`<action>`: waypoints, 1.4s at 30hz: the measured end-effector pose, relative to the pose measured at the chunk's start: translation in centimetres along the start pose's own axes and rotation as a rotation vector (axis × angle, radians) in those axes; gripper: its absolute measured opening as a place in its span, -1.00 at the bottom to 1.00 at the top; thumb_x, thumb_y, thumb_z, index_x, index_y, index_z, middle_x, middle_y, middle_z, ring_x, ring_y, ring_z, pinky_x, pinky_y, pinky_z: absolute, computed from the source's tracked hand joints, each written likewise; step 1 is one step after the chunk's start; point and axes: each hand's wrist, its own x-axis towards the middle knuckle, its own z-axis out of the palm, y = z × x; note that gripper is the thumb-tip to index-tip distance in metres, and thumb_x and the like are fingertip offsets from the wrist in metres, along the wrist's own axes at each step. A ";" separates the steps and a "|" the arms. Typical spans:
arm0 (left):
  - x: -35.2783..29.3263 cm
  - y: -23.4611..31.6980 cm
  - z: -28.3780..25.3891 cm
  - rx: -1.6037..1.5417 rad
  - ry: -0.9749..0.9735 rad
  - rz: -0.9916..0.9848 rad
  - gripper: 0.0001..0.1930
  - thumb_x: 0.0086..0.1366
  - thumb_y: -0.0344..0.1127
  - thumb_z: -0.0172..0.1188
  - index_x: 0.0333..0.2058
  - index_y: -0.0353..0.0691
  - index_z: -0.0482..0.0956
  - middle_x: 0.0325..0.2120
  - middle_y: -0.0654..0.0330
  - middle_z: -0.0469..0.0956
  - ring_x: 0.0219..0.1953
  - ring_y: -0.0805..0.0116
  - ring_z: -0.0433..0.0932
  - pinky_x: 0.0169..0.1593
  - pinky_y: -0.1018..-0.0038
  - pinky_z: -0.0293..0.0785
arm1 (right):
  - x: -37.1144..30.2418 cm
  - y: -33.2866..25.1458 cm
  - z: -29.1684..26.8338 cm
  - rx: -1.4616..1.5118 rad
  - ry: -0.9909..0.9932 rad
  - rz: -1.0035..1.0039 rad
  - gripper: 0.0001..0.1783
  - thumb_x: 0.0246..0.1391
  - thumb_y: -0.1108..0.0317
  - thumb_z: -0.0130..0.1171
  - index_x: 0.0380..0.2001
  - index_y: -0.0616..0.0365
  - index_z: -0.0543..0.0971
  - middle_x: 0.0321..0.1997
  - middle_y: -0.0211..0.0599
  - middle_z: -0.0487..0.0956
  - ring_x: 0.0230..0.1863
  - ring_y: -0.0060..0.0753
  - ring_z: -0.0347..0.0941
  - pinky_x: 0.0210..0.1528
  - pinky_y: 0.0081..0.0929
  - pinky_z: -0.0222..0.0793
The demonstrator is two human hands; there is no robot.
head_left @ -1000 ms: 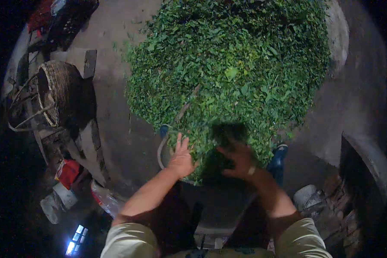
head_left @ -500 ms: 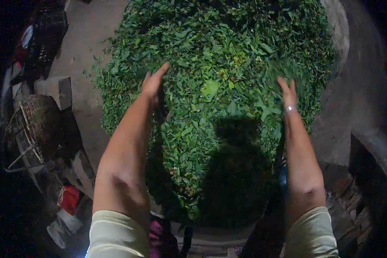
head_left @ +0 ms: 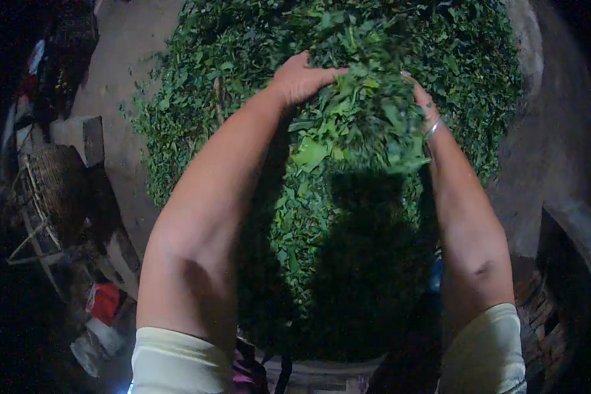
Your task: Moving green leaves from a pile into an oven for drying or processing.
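Observation:
A wide heap of chopped green leaves [head_left: 197, 125] spreads in front of me. Deep in its far middle, my left hand [head_left: 302, 80] presses in from the left, thumb apart and the other fingers partly covered by leaves. From the right, my right hand [head_left: 425, 102], with a silvery band [head_left: 434, 129] at its wrist, faces it, most of its fingers hidden in the greenery. Between the two palms is a raised, motion-blurred bunch of leaves [head_left: 368, 108], gripped from both sides. My dark shadow falls over the near part of the heap.
Left of the heap lie a grey block [head_left: 79, 139], a woven basket [head_left: 59, 190] on its side and a red item [head_left: 103, 301]. Brown floor [head_left: 128, 59] borders the heap. At the lower right are stacked bricks [head_left: 538, 315] and a curved grey edge [head_left: 574, 226].
Both hands have moved farther away and inward, my left hand more strongly to the right. Leaves are now bunched up between them.

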 end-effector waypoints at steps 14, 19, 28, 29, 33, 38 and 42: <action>-26.5 -1.1 -4.5 -0.428 -0.288 -0.046 -0.52 -0.26 -0.30 0.23 -0.28 -0.32 0.36 -0.37 0.09 0.43 -0.33 0.33 0.38 -0.18 0.48 0.27 | -27.3 -7.9 9.3 0.077 -0.213 0.144 -0.57 -0.16 0.06 -0.08 -0.17 -0.02 0.37 -0.10 -0.33 0.34 -0.06 -0.30 0.19 0.04 -0.28 -0.08; -34.0 1.8 -5.7 0.007 -0.391 0.020 -0.30 -0.42 -0.25 0.27 -0.15 -0.21 0.29 -0.05 -0.01 0.15 0.02 0.06 0.06 0.06 0.25 -0.09 | -34.9 -10.1 11.7 -0.303 -0.103 0.070 -0.56 -0.16 0.06 -0.09 -0.16 -0.04 0.36 -0.09 -0.30 0.33 -0.05 -0.28 0.18 0.03 -0.29 -0.08; -37.3 4.7 -5.9 0.429 -0.409 0.042 -0.23 -0.39 -0.24 0.26 -0.06 -0.13 0.21 0.09 -0.02 -0.25 0.12 -0.10 -0.33 0.02 -0.10 -0.24 | -37.1 -8.5 15.0 -1.009 -0.249 0.121 -0.46 -0.17 -0.05 -0.18 -0.09 -0.09 0.30 -0.01 -0.26 0.25 0.02 -0.10 0.04 0.03 -0.09 -0.18; -38.2 5.3 -5.9 0.431 -0.404 0.043 -0.23 -0.39 -0.24 0.26 -0.06 -0.13 0.21 0.09 -0.02 -0.25 0.12 -0.10 -0.33 0.02 -0.10 -0.24 | -38.5 -8.3 15.1 -1.079 -0.215 -0.019 -0.43 -0.17 -0.09 -0.22 -0.07 -0.09 0.28 0.02 -0.26 0.22 0.05 -0.04 -0.01 0.04 0.01 -0.23; -40.3 6.0 -4.0 0.227 -0.316 0.002 -0.31 -0.23 -0.23 0.19 -0.04 -0.12 0.15 0.09 -0.05 -0.28 0.07 -0.27 -0.25 0.01 -0.08 -0.20 | -39.5 -7.9 18.6 0.115 0.148 0.054 -0.41 -0.19 -0.13 -0.23 -0.08 -0.10 0.29 0.05 -0.25 0.18 0.10 0.03 -0.12 0.04 0.14 -0.38; -40.8 1.7 -3.2 0.473 -0.299 -0.209 -0.46 -0.11 -0.30 0.11 -0.08 -0.05 0.18 0.08 0.02 -0.23 0.11 -0.09 -0.25 0.00 -0.12 -0.15 | -35.3 -12.2 19.8 -1.239 -0.733 0.343 -0.47 -0.16 0.06 -0.23 -0.07 0.02 0.26 0.04 -0.22 0.20 0.08 -0.18 0.00 0.09 -0.15 -0.33; -40.5 4.3 -2.8 0.495 -0.223 -0.288 -0.45 -0.13 -0.38 0.12 -0.08 -0.04 0.17 0.09 0.02 -0.23 0.11 -0.08 -0.25 -0.01 -0.15 -0.15 | -35.4 -11.1 17.6 -1.311 -0.832 0.312 -0.41 -0.24 -0.08 -0.13 -0.14 0.04 0.33 -0.03 -0.08 0.22 0.06 0.25 -0.16 0.03 0.13 -0.37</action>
